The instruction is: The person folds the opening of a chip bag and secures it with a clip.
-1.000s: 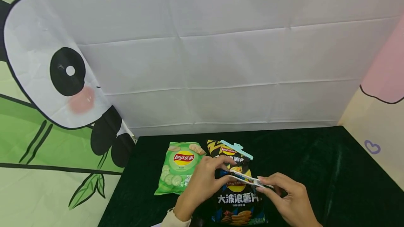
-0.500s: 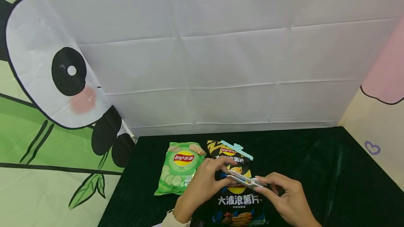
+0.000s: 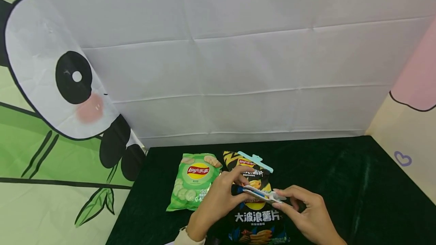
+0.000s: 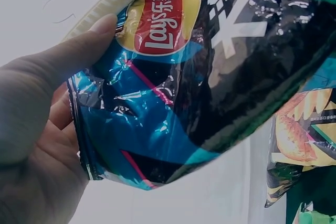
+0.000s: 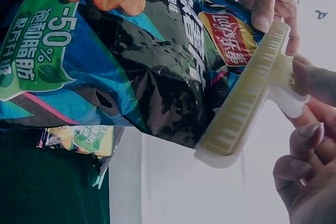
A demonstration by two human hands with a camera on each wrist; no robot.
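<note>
In the head view a black Lay's chip bag is held up in front, its top toward me folded at a white bag clip. My left hand pinches the bag's top corner at the left end, its thumb beside the clip's end in the left wrist view. The clip's toothed bar lies across the bag's top in the right wrist view. With thumb and fingers my right hand pinches the clip's handle end; its other fingers are curled below.
Behind stands or lies another black chip bag with a light-blue clip across its top. A green chip bag lies to the left on the dark green cloth. A white curtain hangs at the back.
The clip's two arms, spread apart a second ago, now lie closer together over the bag's top. My right hand has shifted slightly left; the left hand has hardly moved.
</note>
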